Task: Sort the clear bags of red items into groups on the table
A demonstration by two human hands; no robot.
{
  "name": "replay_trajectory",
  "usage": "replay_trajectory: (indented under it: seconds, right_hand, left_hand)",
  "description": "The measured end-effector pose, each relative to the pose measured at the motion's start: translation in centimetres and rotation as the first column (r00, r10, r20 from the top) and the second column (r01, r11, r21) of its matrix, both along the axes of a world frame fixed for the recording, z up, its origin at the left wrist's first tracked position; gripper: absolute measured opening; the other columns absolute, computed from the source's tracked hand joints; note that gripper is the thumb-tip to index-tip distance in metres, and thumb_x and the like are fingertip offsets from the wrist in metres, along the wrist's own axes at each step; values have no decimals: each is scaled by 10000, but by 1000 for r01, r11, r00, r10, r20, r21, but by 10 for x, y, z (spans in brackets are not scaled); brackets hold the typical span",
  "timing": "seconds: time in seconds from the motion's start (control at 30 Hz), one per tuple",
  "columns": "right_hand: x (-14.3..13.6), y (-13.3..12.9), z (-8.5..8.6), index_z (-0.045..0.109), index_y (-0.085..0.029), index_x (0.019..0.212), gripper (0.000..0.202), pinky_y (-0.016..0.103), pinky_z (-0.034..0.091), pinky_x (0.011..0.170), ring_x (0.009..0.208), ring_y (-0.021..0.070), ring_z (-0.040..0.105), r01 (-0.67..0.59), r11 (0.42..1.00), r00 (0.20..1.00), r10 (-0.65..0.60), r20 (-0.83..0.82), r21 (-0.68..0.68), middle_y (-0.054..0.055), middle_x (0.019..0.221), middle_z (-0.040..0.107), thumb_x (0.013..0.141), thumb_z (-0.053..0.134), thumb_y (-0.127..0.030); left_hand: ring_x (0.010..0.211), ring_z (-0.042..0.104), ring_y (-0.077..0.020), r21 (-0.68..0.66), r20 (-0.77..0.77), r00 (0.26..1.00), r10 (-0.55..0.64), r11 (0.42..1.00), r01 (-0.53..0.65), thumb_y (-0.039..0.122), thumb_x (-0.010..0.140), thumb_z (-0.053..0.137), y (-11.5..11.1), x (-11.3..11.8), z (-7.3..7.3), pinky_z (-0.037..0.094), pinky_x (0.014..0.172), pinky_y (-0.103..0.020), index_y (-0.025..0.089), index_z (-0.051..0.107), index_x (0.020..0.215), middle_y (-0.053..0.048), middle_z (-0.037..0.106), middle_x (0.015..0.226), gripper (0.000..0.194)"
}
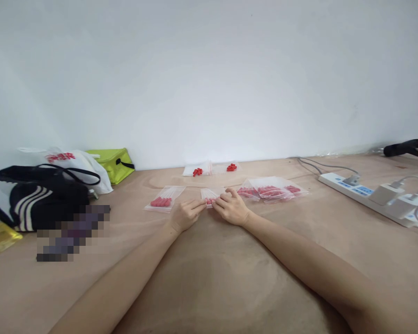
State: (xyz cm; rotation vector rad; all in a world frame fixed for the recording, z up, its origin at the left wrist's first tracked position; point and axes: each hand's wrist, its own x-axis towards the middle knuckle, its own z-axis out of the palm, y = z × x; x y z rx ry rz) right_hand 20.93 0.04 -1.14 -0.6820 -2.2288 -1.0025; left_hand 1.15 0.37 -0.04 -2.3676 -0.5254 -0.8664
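A small clear zip bag (209, 191) with red pieces in it lies on the table between my hands. My left hand (187, 214) is closed, its fingertips pressed together at the bag's lower left edge. At the bag's right side, my right hand (232, 209) has its fingers curled onto it, with the index finger raised. Both hands partly hide the bag and its contents. Left of them lies another clear bag (164, 199) with several red capsule-shaped pieces. To the right is an overlapping group of clear bags (271, 190), also holding red pieces.
Loose red pieces (197, 172) and a second red heap (231, 167) lie on clear bags near the wall. A black striped bag (48, 199), a white plastic bag (87, 167) and a lime-green bag (113, 164) stand left. A power strip (362, 195) with plugged-in chargers lies right.
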Motion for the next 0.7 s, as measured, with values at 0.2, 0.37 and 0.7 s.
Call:
replay_trajectory:
  seconds: [0.2,0.37,0.7]
  right_hand:
    - [13,4,-1,577,-185,685,240,334,224,770,622,115,388,89,995,995,-90,-38,-41,-3,573,523,809,385,-111]
    - [5,2,-3,581,-171,732,245,313,246,701,592,111,396,22,999,999,-23,-32,-43,6,600,532,827,360,-129]
    - [11,2,-4,565,-167,709,227,298,242,727,599,106,393,-66,994,996,61,-62,-86,1,599,512,814,368,-123]
  left_hand:
    - [817,591,-133,-64,85,995,53,997,-47,169,796,460,4,-6,2,493,739,-270,184,606,874,-28,650,857,166]
    - [852,577,-130,-54,26,1000,-10,998,11,157,796,463,0,8,4,491,752,-272,189,597,889,-26,643,883,167]
    - [800,594,-117,-53,51,998,-48,997,51,146,790,458,-1,13,0,507,731,-255,174,599,837,-26,647,855,151]
